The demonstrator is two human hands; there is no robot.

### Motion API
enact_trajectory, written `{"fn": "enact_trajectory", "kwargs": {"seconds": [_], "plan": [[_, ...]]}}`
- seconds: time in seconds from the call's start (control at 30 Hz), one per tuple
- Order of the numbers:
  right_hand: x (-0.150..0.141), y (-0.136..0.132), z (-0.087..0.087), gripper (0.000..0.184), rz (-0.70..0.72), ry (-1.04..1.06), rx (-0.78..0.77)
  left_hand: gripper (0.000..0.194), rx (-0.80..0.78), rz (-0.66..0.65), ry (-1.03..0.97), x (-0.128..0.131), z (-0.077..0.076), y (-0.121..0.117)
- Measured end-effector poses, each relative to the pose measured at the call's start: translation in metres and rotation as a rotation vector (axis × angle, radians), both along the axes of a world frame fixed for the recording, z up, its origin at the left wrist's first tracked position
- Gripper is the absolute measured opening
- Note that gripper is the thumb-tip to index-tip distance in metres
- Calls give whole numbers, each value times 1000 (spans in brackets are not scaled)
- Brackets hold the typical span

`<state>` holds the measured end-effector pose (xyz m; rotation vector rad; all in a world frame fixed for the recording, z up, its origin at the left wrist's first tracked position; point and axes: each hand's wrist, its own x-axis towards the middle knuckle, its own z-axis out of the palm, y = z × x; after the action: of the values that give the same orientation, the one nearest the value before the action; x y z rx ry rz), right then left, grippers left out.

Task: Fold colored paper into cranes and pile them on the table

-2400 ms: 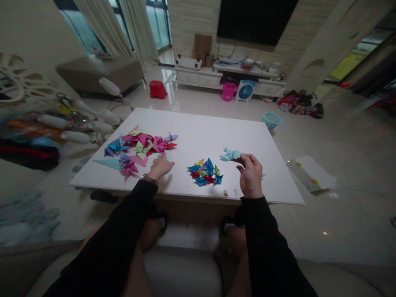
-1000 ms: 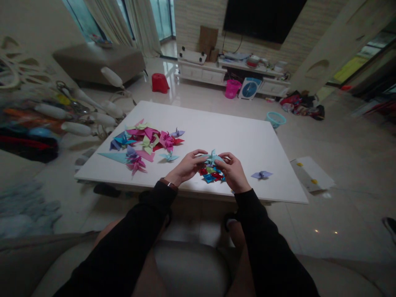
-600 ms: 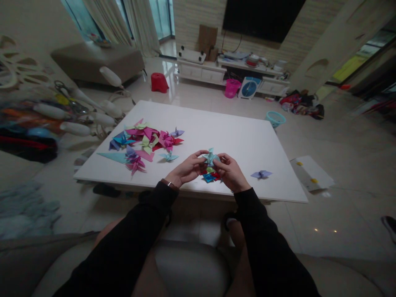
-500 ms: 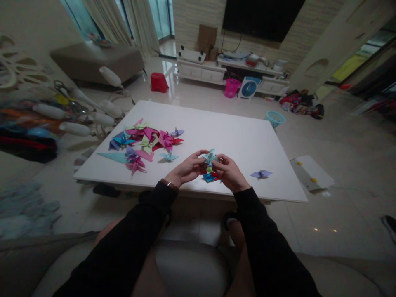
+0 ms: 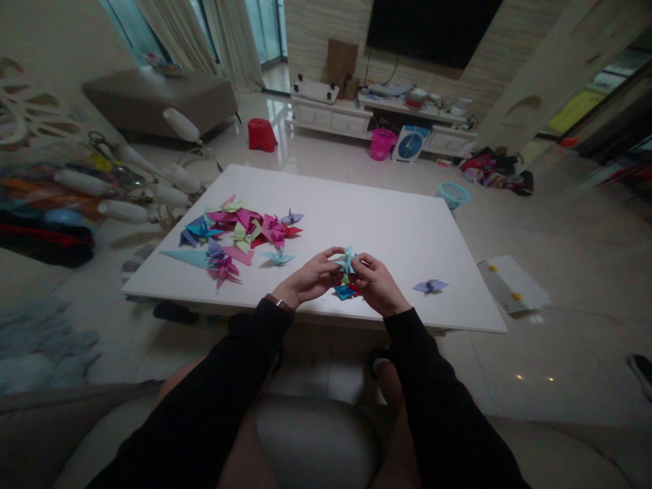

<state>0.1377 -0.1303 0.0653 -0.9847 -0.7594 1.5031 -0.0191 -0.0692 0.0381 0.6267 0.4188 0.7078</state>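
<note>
Between my two hands is a light-blue paper crane (image 5: 347,262), held up over the near part of the white table (image 5: 377,217). My left hand (image 5: 313,277) pinches one side of it, my right hand (image 5: 377,282) the other. Below them lies a cluster of shiny folded papers (image 5: 345,292), mostly hidden by my hands; blue, red and green show. Another light-blue crane (image 5: 278,257) rests left of my left hand. To the right sits a purple crane (image 5: 430,286). A heap of pink, green, blue and red folded cranes (image 5: 239,224) covers the table's left side.
A lamp with several white shades (image 5: 125,211) stands against the table's left. On the floor are a red stool (image 5: 262,136), a pink bin (image 5: 382,145), a fan (image 5: 410,143), a light-blue basket (image 5: 453,195) and a white board (image 5: 513,284) at the right.
My right hand has brought the light-blue crane from the right to the middle. My left hand has left another light-blue crane by the heap and joined it. Lately the fingers only shift slightly.
</note>
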Motion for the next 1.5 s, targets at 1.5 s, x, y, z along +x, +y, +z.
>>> {"fn": "enact_trajectory", "kwargs": {"seconds": [1.5], "plan": [[10,3,-6,20,-434,-905,315,28,177,186,229,5,-1,5]]}}
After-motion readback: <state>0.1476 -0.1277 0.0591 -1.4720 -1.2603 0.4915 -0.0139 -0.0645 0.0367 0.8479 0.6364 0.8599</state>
